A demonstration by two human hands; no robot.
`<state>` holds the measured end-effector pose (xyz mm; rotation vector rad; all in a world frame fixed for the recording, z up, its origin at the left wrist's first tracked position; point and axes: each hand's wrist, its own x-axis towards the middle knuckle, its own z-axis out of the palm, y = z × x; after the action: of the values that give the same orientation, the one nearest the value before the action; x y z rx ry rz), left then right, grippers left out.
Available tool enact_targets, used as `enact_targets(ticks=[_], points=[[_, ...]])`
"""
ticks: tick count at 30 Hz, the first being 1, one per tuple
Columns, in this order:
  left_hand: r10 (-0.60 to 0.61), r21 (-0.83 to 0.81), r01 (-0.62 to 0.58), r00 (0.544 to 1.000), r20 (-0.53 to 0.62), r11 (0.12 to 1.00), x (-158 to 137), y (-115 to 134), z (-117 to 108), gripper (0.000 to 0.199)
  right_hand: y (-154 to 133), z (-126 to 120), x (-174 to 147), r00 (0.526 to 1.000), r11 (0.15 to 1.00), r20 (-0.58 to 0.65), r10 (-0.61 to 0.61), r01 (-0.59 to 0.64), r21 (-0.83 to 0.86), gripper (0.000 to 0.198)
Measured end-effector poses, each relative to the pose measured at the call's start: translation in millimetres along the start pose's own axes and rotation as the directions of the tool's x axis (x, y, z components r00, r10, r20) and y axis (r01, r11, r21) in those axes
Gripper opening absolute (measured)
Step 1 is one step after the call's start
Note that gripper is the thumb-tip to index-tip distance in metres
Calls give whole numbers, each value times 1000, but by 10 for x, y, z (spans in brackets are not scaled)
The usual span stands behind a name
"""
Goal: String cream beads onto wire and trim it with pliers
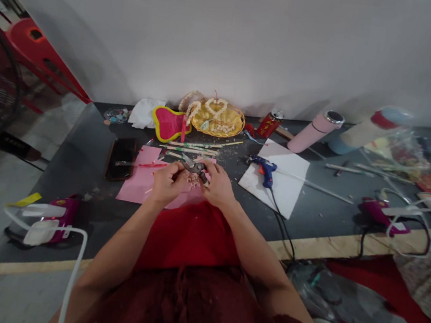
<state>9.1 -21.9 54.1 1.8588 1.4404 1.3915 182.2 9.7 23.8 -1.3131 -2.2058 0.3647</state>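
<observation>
Both hands are at work over the pink paper (129, 188), which lies on the dark desk (78, 155), left of centre and towards the front edge. The right hand (218, 184) is closed around the handles of the hand cutters (194, 166); their blades point towards the left hand and the back edge. The left hand (168, 183) has its fingers bent inward just beside the blades; how tightly they close, and whether they grip anything, cannot be told. Small pale pieces (194, 180) lie on the paper between the hands. Thin sticks (197, 144) lie beyond, towards the back edge.

A phone (121, 159) lies near the left edge, beside the paper. Along the back edge, from left to right, stand or lie a yellow-rimmed pink tray (169, 124), a woven basket (239, 128), a red can (270, 125) and a pink bottle (313, 134). Right of the hands, a blue glue gun (265, 169) rests on a white board (292, 205). A purple power strip (69, 219) sits near the front left corner.
</observation>
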Motion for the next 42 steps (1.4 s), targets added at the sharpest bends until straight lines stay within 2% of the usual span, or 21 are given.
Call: enact_targets(ticks=[7, 11, 15, 21, 29, 42], points=[[47, 95, -50, 998, 34, 994, -6, -78, 7, 13, 6, 18, 7, 999, 998, -9, 38, -38, -40, 55], [70, 119, -77, 996, 59, 990, -8, -92, 3, 14, 31, 31, 9, 1000, 999, -20, 14, -14, -42, 59], [49, 72, -57, 993, 105, 996, -7, -69, -22, 15, 57, 32, 6, 1000, 1000, 3, -23, 23, -9, 64], [-6, -14, 8, 986, 165, 1000, 12, -37, -46, 16, 54, 37, 2, 1000, 1000, 11, -18, 17, 9, 68], [-58, -35, 62, 992, 111, 997, 17, -7, -28, 17, 23, 36, 9, 1000, 1000, -8, 14, -14, 12, 52], [-96, -39, 98, 994, 55, 994, 7, -15, 9, 10, -5, 0, 11, 1000, 1000, 13, 7, -8, 14, 47]])
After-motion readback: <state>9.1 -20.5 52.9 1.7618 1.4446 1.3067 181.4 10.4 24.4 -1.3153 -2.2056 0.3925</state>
